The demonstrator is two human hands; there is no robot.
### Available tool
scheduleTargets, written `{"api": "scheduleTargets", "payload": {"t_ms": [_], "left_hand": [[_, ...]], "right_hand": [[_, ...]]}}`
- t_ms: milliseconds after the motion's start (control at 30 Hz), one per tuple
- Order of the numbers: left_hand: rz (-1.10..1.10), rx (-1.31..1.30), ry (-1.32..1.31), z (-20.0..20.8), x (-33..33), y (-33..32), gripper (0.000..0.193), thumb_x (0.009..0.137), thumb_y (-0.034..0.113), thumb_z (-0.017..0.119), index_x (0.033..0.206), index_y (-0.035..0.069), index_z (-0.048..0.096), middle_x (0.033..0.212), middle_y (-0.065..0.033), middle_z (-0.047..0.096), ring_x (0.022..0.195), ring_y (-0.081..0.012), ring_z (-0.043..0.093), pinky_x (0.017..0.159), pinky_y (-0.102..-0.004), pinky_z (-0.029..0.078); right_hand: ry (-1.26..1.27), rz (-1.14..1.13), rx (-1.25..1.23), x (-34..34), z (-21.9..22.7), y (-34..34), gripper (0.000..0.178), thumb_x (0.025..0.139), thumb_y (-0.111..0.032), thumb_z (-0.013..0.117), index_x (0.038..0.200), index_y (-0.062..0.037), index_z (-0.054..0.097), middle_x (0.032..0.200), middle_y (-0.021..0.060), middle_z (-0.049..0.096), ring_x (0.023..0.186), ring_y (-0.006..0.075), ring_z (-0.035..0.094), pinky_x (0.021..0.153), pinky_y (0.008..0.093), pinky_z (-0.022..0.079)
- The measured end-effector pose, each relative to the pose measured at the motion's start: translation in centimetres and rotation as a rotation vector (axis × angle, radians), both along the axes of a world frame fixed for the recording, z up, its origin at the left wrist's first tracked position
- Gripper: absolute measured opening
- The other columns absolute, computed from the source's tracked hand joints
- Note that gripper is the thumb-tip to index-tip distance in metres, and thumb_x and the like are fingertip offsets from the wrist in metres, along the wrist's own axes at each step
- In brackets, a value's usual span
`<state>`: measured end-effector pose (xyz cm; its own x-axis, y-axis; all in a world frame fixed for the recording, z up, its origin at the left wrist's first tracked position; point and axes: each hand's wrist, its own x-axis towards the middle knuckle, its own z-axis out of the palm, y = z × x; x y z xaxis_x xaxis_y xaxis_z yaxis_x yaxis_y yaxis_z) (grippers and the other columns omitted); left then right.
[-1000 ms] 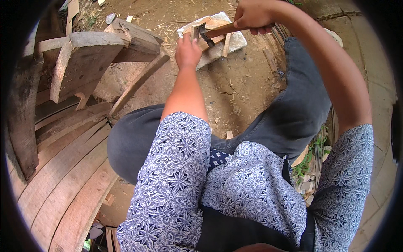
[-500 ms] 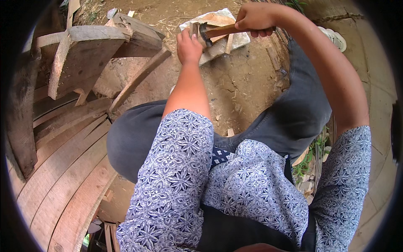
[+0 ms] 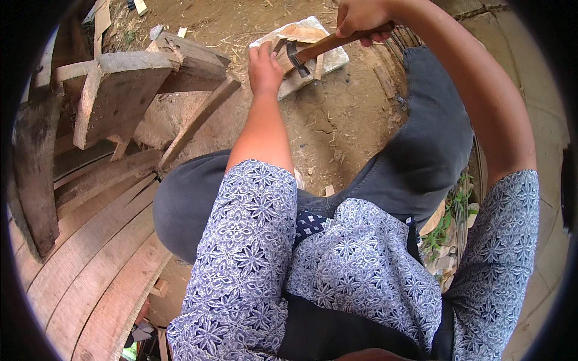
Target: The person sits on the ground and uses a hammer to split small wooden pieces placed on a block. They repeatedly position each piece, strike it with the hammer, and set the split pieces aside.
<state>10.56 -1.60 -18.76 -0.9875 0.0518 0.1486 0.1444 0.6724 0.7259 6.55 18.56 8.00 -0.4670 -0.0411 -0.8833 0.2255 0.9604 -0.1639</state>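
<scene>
In my right hand (image 3: 366,19) is a claw hammer (image 3: 328,45), gripped by its wooden handle. Its dark metal head lies beside the fingers of my left hand (image 3: 265,69). That hand is closed around a small piece of wood (image 3: 289,62), partly hidden by the fingers and the hammer head. Under them a pale stone slab (image 3: 336,59) rests on the ground. Another flat wood piece (image 3: 304,32) lies across the slab's far side, and a thin wood strip (image 3: 319,67) sits near its right part. Whether the hammer touches the wood I cannot tell.
On the left stands a large curved plank structure (image 3: 102,289) with upright timbers (image 3: 123,90). A slanted board (image 3: 201,120) reaches toward my left arm. Bare soil (image 3: 325,129) with wood chips surrounds the slab. Paving (image 3: 536,90) runs along the right.
My right hand has risen slightly away, tilting the hammer handle up more steeply. The hammer head is a little lower in the picture. The view has shifted slightly.
</scene>
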Motion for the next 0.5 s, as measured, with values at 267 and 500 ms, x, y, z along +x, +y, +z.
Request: {"api": "scheduleTargets", "payload": {"t_ms": [267,500], "left_hand": [[-0.155,-0.051,0.172,0.5,-0.5,0.4,0.032,0.092,0.005,0.059,0.122,0.016,0.064,0.113,-0.0144,0.058,0.100,-0.0375,0.061,0.085,-0.0463,0.052],[-0.049,-0.098,0.047,1.0,-0.8,0.3,0.029,0.093,0.012,0.061,0.122,0.017,0.061,0.116,-0.0128,0.056,0.108,-0.0368,0.059,0.088,-0.0471,0.051]], "right_hand": [[-0.033,0.013,0.002,0.5,0.0,0.8,0.029,0.096,-0.027,0.059,0.091,0.0002,0.068,0.076,0.0074,0.066,0.059,0.0166,0.057,0.051,0.0324,0.047],[0.014,-0.002,-0.058,1.0,0.9,1.7,0.031,0.098,-0.028,0.056,0.091,0.0005,0.067,0.076,0.0076,0.066,0.059,0.0169,0.057,0.052,0.0336,0.048]]}}
